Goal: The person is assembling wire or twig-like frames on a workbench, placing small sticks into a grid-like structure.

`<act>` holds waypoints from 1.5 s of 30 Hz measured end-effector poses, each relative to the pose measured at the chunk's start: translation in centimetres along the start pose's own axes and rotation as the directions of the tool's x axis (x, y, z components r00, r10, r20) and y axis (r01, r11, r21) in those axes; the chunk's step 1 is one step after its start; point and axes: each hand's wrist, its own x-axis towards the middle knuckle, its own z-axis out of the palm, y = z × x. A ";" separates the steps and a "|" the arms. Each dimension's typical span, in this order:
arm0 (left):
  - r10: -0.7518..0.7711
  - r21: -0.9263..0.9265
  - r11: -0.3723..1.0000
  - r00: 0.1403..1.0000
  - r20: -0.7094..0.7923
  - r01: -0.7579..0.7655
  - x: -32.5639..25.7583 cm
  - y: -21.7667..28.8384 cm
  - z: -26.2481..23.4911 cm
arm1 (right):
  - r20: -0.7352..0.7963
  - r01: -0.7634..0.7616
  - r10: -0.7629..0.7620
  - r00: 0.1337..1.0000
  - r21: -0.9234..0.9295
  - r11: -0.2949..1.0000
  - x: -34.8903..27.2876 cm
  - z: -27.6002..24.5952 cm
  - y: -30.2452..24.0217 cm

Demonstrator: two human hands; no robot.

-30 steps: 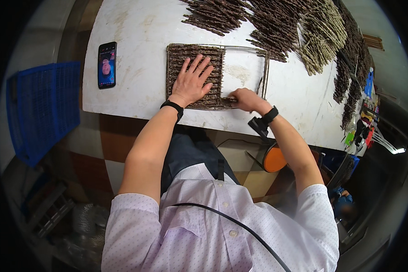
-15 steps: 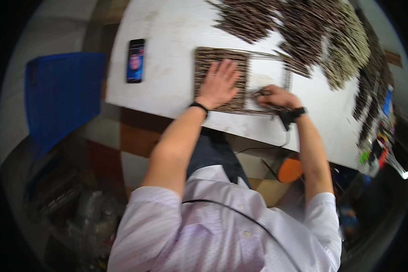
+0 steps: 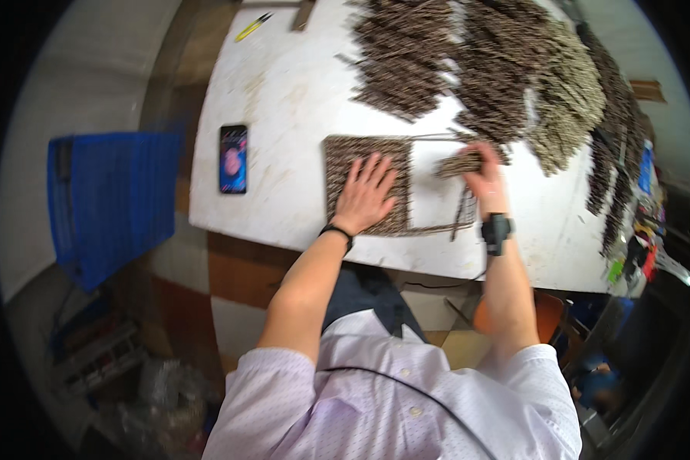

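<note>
A brown woven panel [image 3: 341,157] lies near the front edge of the white table. My left hand [image 3: 366,195] is flat on it, fingers spread. Thin rods of a rectangular frame [image 3: 441,228] run on from the panel to the right, with bare white tabletop showing between them. Over the frame's far right corner, my right hand [image 3: 489,180] is closed around a small bundle of brown twisted strands [image 3: 456,164], which is slightly blurred. Below that hand, a loose dark strand [image 3: 459,213] slants across the frame's near right part.
Piles of brown strands [image 3: 402,57] and pale strands [image 3: 571,96] cover the far right of the table [image 3: 284,100]. A phone [image 3: 234,159] lies at left, a yellow cutter [image 3: 253,27] beyond it. Mixed tools [image 3: 645,249] crowd the right edge. A blue panel [image 3: 115,199] stands left of the table.
My right hand has moved away from my body, from the frame's near right part to its far corner, with the strands in it. My left hand stays on the panel. The whole view has shifted.
</note>
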 end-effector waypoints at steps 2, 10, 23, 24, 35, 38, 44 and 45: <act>-0.025 0.015 1.000 1.000 0.012 0.025 -0.7 -0.3 -0.5 | 0.044 -0.307 0.306 0.951 0.248 0.919 0.6 5.0 0.0; -0.006 -0.009 1.000 1.000 -0.009 0.006 -0.3 0.0 0.1 | -0.014 -0.230 0.246 0.969 0.313 0.922 8.8 11.5 -5.1; -0.002 -0.009 1.000 0.999 -0.042 0.002 0.1 -0.3 -0.3 | 0.133 -0.141 0.201 0.971 -0.364 0.921 -1.9 4.7 -2.4; -0.003 -0.014 1.000 0.999 -0.045 0.002 0.3 -0.2 -0.2 | 0.207 0.078 0.047 0.977 -0.560 0.825 -4.4 3.3 -1.0; 0.020 0.077 0.997 0.999 -0.045 -0.016 0.0 -0.2 0.3 | -0.309 -0.428 0.309 0.899 -0.765 0.481 -17.2 -1.2 5.4; 0.042 0.086 0.996 0.998 -0.055 -0.037 0.3 0.2 0.5 | -0.359 -0.451 0.276 0.892 -0.746 0.489 -17.1 -0.6 6.0; 0.039 0.108 0.994 0.998 -0.056 -0.032 0.0 -0.3 0.6 | -0.313 -0.437 0.458 0.832 -0.878 0.195 -20.4 -5.2 6.6; 0.047 0.103 0.994 0.996 -0.075 -0.039 0.0 -0.2 0.6 | -0.336 -0.436 0.460 0.822 -0.890 0.130 -21.6 -6.8 5.9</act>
